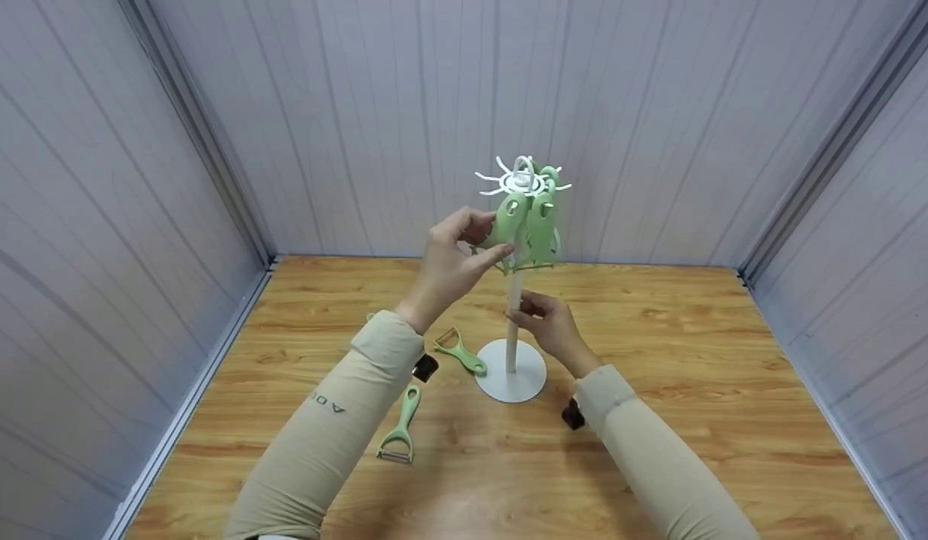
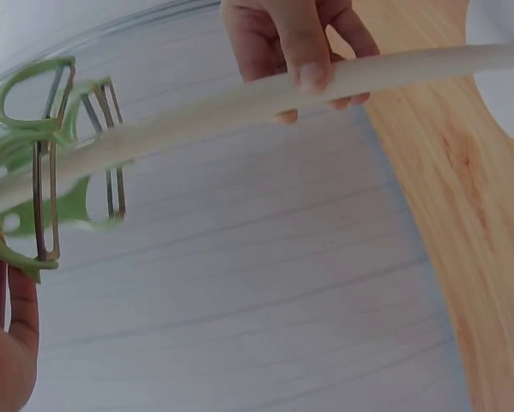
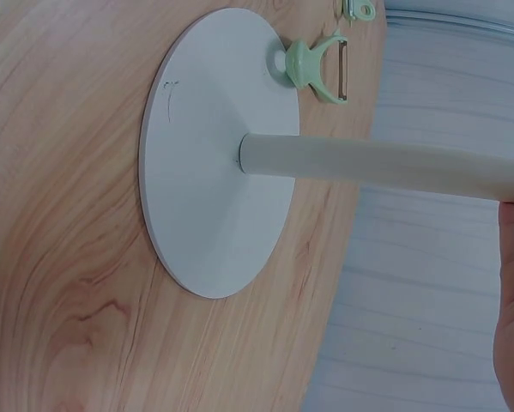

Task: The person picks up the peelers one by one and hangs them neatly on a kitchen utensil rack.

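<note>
A white stand with a ring of hooks (image 1: 524, 181) on top rises from a round base (image 1: 530, 388). My left hand (image 1: 457, 255) pinches a green peeler (image 1: 507, 219) below the hooks; a hook tip shows in its handle hole. Beside it hangs another green peeler (image 1: 541, 225), with more partly hidden behind. In the left wrist view, the blades of several peelers (image 2: 44, 202) surround the pole, left fingers touching the nearest one. My right hand (image 1: 551, 326) grips the white pole (image 1: 512, 349) midway, thumb and fingers on either side, as the left wrist view confirms.
One green peeler (image 1: 471, 361) lies with its handle end at the base's left edge. Another peeler (image 1: 401, 424) lies nearer on the wooden table (image 1: 659, 450). A small object (image 1: 371, 316) is mostly hidden by the left sleeve. Pale panels (image 1: 343, 135) enclose the table.
</note>
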### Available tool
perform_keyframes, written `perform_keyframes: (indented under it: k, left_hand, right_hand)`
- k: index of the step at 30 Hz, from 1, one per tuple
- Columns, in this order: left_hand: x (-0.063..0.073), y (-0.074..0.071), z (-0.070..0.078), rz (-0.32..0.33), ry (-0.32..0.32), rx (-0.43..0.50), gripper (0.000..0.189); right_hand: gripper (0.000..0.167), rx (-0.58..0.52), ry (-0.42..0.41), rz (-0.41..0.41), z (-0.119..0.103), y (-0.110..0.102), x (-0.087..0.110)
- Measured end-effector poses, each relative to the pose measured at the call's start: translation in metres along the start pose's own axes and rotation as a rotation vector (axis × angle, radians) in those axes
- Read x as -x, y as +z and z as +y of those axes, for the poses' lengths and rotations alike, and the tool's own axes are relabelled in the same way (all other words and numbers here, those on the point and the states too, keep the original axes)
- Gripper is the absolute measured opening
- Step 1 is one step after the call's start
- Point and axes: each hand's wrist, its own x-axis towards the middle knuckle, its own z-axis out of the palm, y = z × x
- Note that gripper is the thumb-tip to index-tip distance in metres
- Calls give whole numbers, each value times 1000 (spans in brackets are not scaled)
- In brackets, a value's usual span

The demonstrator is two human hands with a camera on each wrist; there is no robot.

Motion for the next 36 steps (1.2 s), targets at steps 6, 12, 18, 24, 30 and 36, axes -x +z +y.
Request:
perform_keyframes:
  k: [6,12,18,24,30,36]
  left_hand:
    - [4,13,3,51,46,-29,35]
    - [7,14,-1,57,65,-54,39]
    - [13,5,-9,47,76,-78,41]
    - [24,-8,-21,37,50,-109,40]
    - [40,-24,-35,4,16,-161,39]
    - [54,-35,-46,-12,-41,-196,38]
  right_hand:
    - [31,2,30,7,-1,0,0]
    - [32,24,31,16,1,0,0]
    - [30,22,2,12,3,-1,0]
    - [33,29,15,11,1,-2,0]
    - [32,37,26,2,-2,-2,1]
    - [35,-8,49,-9,-2,-2,2]
